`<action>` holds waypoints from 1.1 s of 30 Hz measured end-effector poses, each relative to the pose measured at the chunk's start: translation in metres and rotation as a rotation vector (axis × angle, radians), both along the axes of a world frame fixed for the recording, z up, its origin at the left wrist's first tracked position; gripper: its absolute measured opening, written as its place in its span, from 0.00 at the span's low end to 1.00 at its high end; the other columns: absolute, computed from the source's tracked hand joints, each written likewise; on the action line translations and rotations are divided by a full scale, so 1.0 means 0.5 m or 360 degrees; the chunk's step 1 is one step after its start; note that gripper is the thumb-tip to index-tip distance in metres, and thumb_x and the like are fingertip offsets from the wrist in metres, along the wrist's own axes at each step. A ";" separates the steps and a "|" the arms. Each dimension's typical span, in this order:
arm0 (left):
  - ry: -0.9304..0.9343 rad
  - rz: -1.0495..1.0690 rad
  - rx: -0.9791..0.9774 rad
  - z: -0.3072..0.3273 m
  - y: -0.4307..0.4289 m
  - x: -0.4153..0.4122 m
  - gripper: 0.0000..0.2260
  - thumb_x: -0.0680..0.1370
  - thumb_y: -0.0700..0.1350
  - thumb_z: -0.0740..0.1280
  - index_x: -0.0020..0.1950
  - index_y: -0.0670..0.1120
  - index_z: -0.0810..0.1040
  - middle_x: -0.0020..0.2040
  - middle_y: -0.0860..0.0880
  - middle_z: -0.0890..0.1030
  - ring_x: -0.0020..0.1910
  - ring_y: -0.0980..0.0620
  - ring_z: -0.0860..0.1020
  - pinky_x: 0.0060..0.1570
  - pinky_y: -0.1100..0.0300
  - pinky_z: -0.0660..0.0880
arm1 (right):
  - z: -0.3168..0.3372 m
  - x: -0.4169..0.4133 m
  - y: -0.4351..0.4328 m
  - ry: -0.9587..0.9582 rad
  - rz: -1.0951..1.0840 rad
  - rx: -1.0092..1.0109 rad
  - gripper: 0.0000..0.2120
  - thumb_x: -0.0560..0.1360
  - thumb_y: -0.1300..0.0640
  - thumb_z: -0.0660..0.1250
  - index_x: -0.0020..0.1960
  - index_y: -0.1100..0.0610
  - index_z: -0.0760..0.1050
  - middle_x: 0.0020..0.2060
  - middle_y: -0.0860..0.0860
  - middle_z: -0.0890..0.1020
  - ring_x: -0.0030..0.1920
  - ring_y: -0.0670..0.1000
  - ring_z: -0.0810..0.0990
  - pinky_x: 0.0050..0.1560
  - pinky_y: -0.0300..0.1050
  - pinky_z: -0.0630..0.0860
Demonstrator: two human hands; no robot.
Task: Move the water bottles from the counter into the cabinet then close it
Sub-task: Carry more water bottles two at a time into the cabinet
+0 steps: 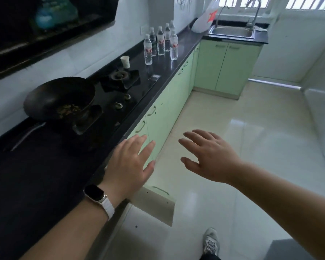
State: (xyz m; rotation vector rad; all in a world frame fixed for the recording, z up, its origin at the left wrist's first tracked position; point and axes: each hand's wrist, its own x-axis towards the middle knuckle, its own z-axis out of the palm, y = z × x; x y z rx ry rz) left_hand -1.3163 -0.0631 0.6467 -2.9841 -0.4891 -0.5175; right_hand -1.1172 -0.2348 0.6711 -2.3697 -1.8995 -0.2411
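Hands (pixel 169 160) spread, empty — past counter edge (pixel 139 111); water bottles (pixel 160 43) far.

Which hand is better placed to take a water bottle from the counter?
Probably the left hand: open, above the counter edge, on the side of the water bottles. The right hand, also open, is over the floor.

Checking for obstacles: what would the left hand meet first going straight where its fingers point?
Likely free: the left hand points along the counter edge toward the far green cabinets; the water bottles stand left of that line. Depth unclear.
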 end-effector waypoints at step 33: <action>-0.0218 -0.0446 0.0027 0.023 0.057 1.044 0.22 0.78 0.54 0.61 0.67 0.44 0.78 0.67 0.41 0.78 0.67 0.39 0.75 0.65 0.42 0.68 | 0.045 0.904 -0.037 -0.0092 -0.0491 0.0178 0.27 0.77 0.39 0.57 0.68 0.53 0.75 0.64 0.55 0.78 0.64 0.60 0.75 0.63 0.53 0.71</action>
